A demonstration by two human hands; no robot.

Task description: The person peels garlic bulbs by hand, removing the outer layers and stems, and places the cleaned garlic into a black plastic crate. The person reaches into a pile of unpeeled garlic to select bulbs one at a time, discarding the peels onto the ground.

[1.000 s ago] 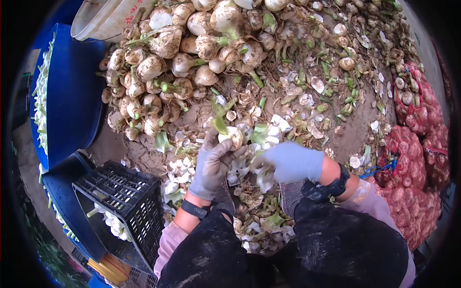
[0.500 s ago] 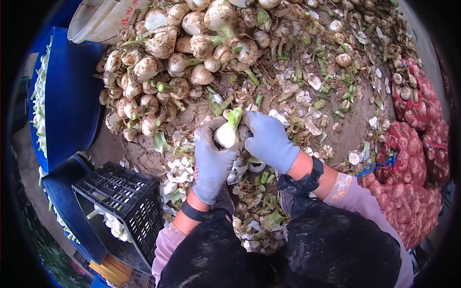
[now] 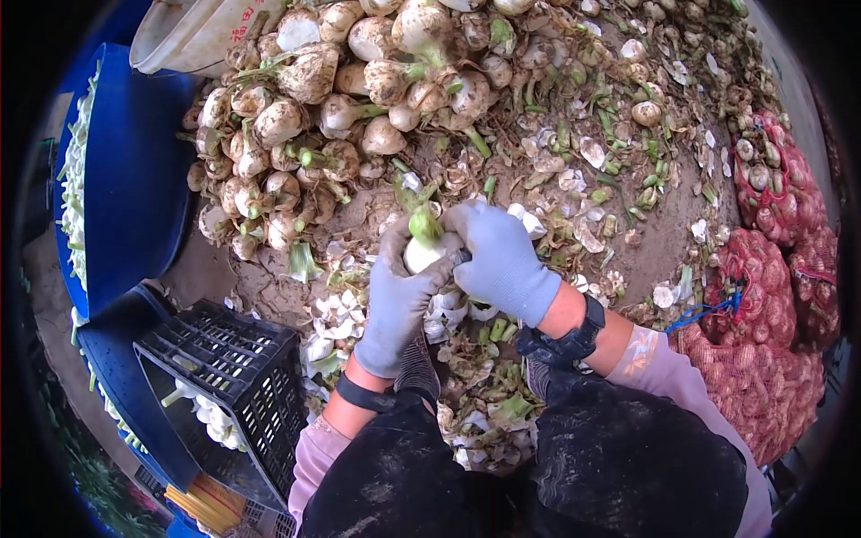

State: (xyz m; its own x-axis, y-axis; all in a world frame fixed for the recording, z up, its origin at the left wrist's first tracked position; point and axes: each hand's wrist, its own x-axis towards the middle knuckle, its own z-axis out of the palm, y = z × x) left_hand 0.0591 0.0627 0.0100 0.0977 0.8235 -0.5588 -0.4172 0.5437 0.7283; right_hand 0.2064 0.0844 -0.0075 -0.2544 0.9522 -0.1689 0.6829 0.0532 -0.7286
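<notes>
A garlic bulb (image 3: 420, 255), white and smooth with a short green stalk, is held between my two gloved hands above the littered ground. My left hand (image 3: 395, 300) wraps round it from the left and below, thumb across its front. From the right, my right hand (image 3: 507, 260) is closed against the bulb's side near the stalk; the fingertips and any skin between them are partly hidden. Just beyond lies a heap of unpeeled garlic bulbs (image 3: 309, 76), dirty with roots and stems on.
At left, a black plastic crate (image 3: 278, 386) lies on its side with white peeled bulbs inside, beside a blue tub (image 3: 134, 170). Red mesh sacks (image 3: 749, 386) of garlic stand at right. A white bucket (image 3: 193, 40) is at top left. Peeled skins (image 3: 336, 323) and stalk pieces litter the ground.
The bulb has turned in my hands, its stalk now tilting away and to the left. My right fingers have shifted slightly left, over the bulb's side.
</notes>
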